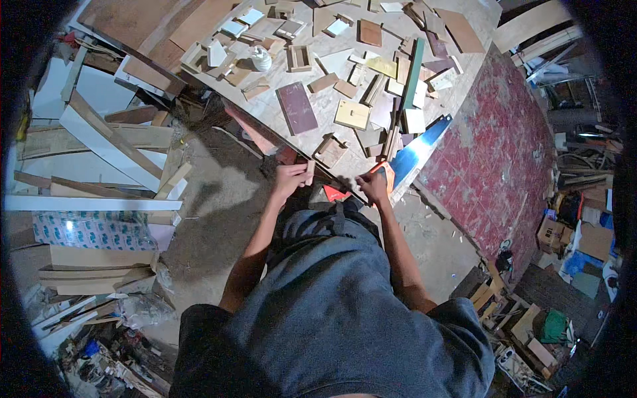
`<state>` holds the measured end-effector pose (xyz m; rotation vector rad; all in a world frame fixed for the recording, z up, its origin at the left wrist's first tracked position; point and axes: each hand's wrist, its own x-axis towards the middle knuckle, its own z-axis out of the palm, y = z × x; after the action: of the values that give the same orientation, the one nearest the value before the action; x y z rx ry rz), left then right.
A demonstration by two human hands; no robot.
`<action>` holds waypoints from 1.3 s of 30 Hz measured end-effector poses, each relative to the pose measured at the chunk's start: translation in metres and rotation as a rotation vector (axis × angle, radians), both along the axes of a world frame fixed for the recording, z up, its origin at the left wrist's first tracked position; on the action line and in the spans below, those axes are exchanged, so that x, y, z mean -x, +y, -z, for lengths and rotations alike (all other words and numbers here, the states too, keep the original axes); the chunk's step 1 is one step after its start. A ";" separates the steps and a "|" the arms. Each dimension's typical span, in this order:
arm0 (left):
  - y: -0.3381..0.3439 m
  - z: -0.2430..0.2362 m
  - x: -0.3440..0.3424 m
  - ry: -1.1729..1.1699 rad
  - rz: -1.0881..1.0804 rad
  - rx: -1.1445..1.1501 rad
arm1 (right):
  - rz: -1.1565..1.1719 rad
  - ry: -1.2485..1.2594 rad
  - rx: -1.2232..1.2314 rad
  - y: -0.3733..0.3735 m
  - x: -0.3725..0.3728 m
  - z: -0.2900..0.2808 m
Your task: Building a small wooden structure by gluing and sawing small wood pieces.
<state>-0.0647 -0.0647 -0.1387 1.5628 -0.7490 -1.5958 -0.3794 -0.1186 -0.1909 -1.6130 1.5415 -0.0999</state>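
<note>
At the near edge of the worktable (265, 126), my left hand (290, 180) is closed around a small wooden piece (310, 171), which stands up between the fingers. My right hand (373, 186) is closed at the orange handle of a handsaw (418, 148). Its shiny blade lies along the table's right edge, pointing away from me. Between and beyond my hands sits a small wooden block with a notch (330, 151). A light wooden square (352, 114) and a dark reddish-brown panel (296, 107) lie farther in.
Wood offcuts cover the tabletop, with a long green strip (413, 74) and a white bottle (260, 58) among them. Boards pile up at left (99, 146). A red panel (491, 152) lies at right. Scrap and cartons (554, 233) crowd the far right.
</note>
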 end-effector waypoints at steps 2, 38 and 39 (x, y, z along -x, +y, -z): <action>-0.010 0.016 0.022 -0.175 0.104 0.117 | 0.209 -0.465 -0.217 0.005 -0.017 -0.009; 0.097 0.127 -0.212 -0.498 0.270 -0.109 | 0.601 -0.073 0.274 -0.023 -0.110 0.051; 0.104 0.126 -0.210 -0.499 0.270 -0.112 | 0.643 -0.130 0.283 -0.021 -0.108 0.052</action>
<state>0.1451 0.0395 -0.2644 2.0473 -1.1963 -1.4611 -0.2712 -0.1393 -0.2432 -1.2210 1.9496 -0.7851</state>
